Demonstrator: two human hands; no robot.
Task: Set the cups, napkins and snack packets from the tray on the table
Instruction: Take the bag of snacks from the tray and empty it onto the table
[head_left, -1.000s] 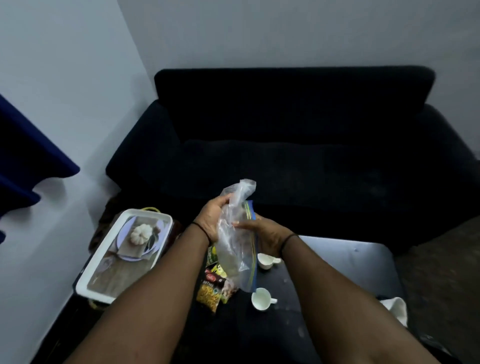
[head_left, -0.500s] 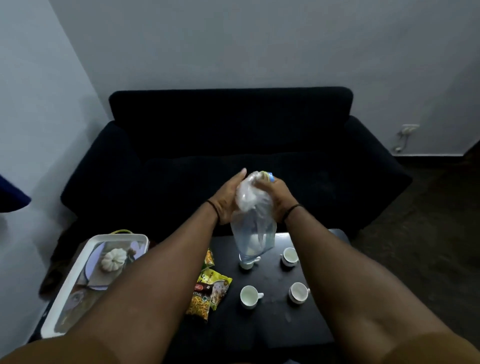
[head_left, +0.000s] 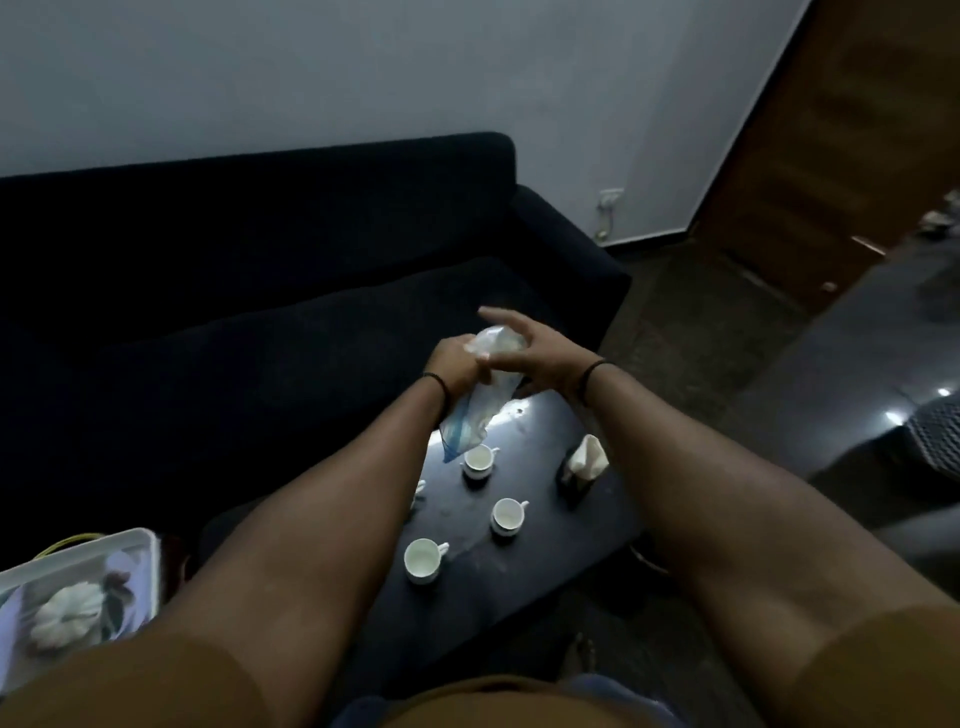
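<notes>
A white tray (head_left: 104, 551) sits nearest at the left. On the dark table (head_left: 519, 571) stand 3 cups (head_left: 425, 558) and napkins (head_left: 587, 457). Above, the left hand (head_left: 457, 364) grips a plastic bag (head_left: 475, 415); the right hand (head_left: 524, 353) presses it, fingers straight.

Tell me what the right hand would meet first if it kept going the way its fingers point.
Probably the dark sofa: the right hand points up-left over the plastic bag, though depth is unclear.
</notes>
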